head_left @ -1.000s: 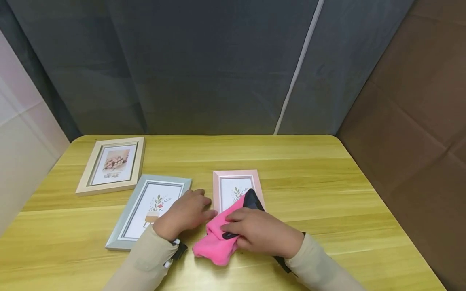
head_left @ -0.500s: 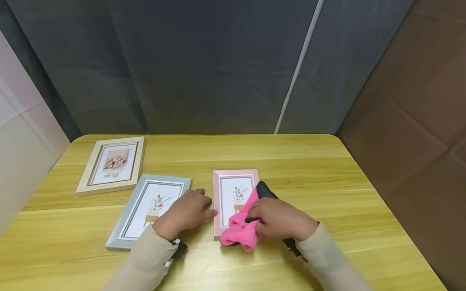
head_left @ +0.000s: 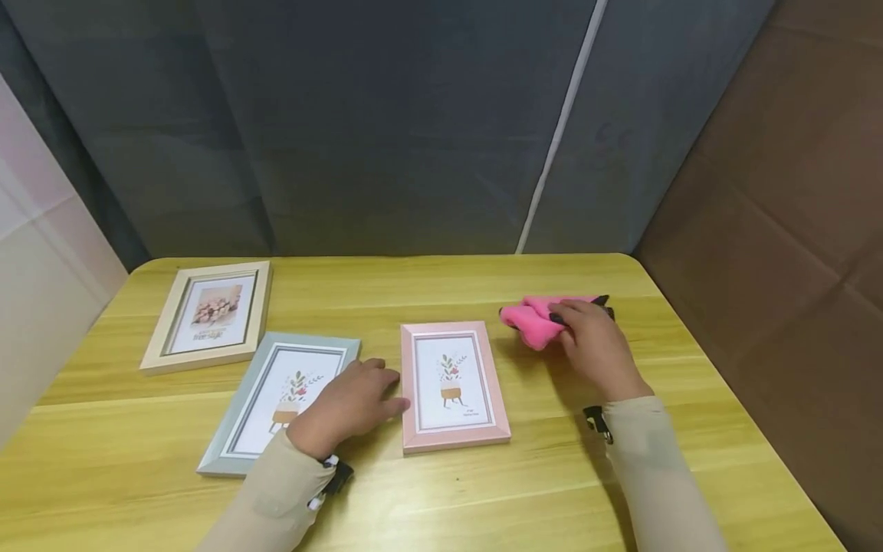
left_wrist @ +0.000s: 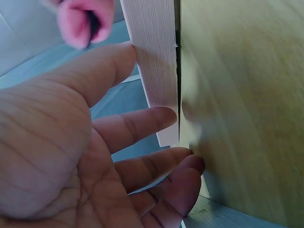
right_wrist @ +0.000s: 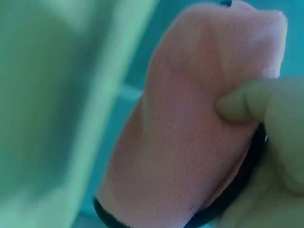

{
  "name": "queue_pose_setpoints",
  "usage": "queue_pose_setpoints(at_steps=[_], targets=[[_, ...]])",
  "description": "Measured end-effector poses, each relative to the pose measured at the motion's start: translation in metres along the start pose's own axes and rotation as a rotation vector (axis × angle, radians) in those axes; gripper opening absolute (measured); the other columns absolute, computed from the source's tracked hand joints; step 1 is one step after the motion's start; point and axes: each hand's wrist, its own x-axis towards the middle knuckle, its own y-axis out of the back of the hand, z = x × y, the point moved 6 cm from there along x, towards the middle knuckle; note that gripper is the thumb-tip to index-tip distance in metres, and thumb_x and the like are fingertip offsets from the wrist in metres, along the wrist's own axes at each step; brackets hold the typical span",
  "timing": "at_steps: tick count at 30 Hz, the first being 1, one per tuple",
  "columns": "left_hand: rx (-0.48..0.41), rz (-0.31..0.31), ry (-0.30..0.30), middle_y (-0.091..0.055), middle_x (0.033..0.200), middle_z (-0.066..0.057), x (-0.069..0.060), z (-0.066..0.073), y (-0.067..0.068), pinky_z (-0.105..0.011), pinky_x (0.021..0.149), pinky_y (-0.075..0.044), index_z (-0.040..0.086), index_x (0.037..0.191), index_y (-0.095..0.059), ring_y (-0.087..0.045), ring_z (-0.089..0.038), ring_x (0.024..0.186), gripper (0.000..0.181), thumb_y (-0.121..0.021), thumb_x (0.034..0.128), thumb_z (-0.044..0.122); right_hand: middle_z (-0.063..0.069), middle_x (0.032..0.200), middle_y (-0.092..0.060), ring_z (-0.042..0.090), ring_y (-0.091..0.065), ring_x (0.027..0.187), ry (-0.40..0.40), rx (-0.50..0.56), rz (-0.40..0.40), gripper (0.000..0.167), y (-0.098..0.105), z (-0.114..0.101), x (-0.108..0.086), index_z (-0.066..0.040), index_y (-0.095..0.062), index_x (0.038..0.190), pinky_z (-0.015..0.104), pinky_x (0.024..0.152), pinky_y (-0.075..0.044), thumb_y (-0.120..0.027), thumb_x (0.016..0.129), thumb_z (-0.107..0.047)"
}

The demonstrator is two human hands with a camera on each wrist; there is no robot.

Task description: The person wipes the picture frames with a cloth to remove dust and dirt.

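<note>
A pink picture frame (head_left: 455, 442) with a plant print lies face up near the middle of the table. My left hand (head_left: 348, 406) rests at its left side, fingers fairly straight; in the left wrist view the thumb and a fingertip touch the frame's side edge (left_wrist: 154, 57). To the right of the frame and farther back, my right hand (head_left: 596, 349) grips a bunched pink cloth (head_left: 538, 322) with black trim, held above the table. In the right wrist view the thumb presses into the cloth (right_wrist: 190, 114).
A grey-blue picture frame (head_left: 231, 460) lies left of my left hand, partly covered by it. Behind that lies a cream picture frame (head_left: 162, 330) at the table's back left. The wooden table (head_left: 690, 460) meets a dark curtain (head_left: 386, 138) behind and a brown one (head_left: 793, 192) at right.
My right hand has carried the cloth off the pink frame, to the right and away from me, uncovering the print. My left hand has stayed by the frame's left edge.
</note>
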Motion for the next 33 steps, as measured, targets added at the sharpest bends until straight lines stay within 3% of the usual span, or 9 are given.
queue_pose_setpoints(at_steps=[3, 7, 14, 20, 22, 25, 29, 33], targets=[[-0.003, 0.01, 0.004, -0.058, 0.13, -0.026, -0.001, 0.0, 0.001, -0.056, 0.1, -0.042, -0.003, 0.124, -0.065, -0.052, -0.046, 0.118, 0.048, -0.07, 0.0915, 0.031, 0.028, 0.137, -0.053, 0.046, -0.048, 0.128, -0.079, -0.013, -0.128, 0.041, -0.016, 0.026, -0.003, 0.003, -0.058, 0.135, 0.058, 0.106, -0.036, -0.06, 0.094, -0.003], [-0.003, -0.002, 0.014, -0.052, 0.137, -0.029, -0.002, 0.004, 0.0, -0.058, 0.102, -0.04, -0.005, 0.136, -0.055, -0.049, -0.05, 0.124, 0.058, -0.069, 0.0926, 0.031, 0.032, 0.146, -0.041, 0.049, -0.036, 0.135, -0.129, 0.029, -0.325, 0.052, -0.032, 0.044, -0.012, 0.004, -0.048, 0.143, 0.06, 0.11, -0.029, -0.052, 0.093, -0.008], [0.036, -0.035, -0.027, -0.046, 0.142, -0.031, -0.011, 0.025, -0.002, -0.059, 0.1, -0.042, -0.004, 0.142, -0.05, -0.049, -0.051, 0.123, 0.069, -0.073, 0.0887, 0.034, 0.035, 0.147, -0.037, 0.051, -0.032, 0.137, -0.14, 0.059, -0.35, 0.057, -0.034, 0.048, -0.018, 0.007, -0.044, 0.144, 0.061, 0.111, -0.026, -0.051, 0.091, -0.011], [0.214, 0.002, -0.053, -0.06, 0.118, -0.028, -0.013, 0.04, -0.009, -0.054, 0.084, -0.051, -0.013, 0.128, -0.056, -0.057, -0.044, 0.105, 0.071, -0.077, 0.0851, 0.04, 0.034, 0.147, -0.038, 0.05, -0.032, 0.137, -0.15, 0.061, -0.339, 0.056, -0.039, 0.045, -0.017, 0.007, -0.045, 0.144, 0.061, 0.111, -0.025, -0.05, 0.092, -0.012], [0.289, 0.007, -0.061, -0.061, 0.109, -0.025, -0.005, 0.041, -0.007, -0.051, 0.077, -0.052, -0.012, 0.122, -0.06, -0.056, -0.04, 0.1, 0.069, -0.077, 0.0839, 0.043, 0.034, 0.147, -0.038, 0.05, -0.033, 0.137, -0.158, 0.054, -0.333, 0.056, -0.04, 0.045, -0.017, 0.007, -0.046, 0.144, 0.06, 0.111, -0.026, -0.05, 0.091, -0.012], [0.375, -0.016, -0.054, -0.058, 0.108, -0.024, 0.016, 0.033, 0.0, -0.053, 0.079, -0.051, -0.008, 0.12, -0.061, -0.052, -0.04, 0.102, 0.068, -0.075, 0.0839, 0.048, 0.034, 0.145, -0.041, 0.05, -0.035, 0.136, -0.154, 0.051, -0.314, 0.054, -0.038, 0.044, -0.015, 0.008, -0.047, 0.142, 0.06, 0.111, -0.027, -0.052, 0.091, -0.01], [0.42, -0.073, 0.004, -0.056, 0.117, -0.028, 0.05, 0.006, 0.017, -0.059, 0.087, -0.047, -0.006, 0.125, -0.059, -0.048, -0.044, 0.111, 0.065, -0.07, 0.0887, 0.047, 0.034, 0.144, -0.042, 0.05, -0.035, 0.135, -0.133, 0.058, -0.305, 0.053, -0.039, 0.042, -0.012, 0.008, -0.049, 0.141, 0.059, 0.111, -0.027, -0.052, 0.09, -0.009], [0.432, -0.096, 0.078, -0.057, 0.117, -0.029, 0.072, -0.027, 0.04, -0.06, 0.088, -0.045, -0.006, 0.124, -0.06, -0.045, -0.046, 0.114, 0.059, -0.067, 0.093, 0.044, 0.033, 0.145, -0.042, 0.049, -0.035, 0.136, -0.155, 0.07, -0.297, 0.053, -0.042, 0.042, -0.012, 0.007, -0.049, 0.141, 0.059, 0.112, -0.027, -0.052, 0.09, -0.009]])
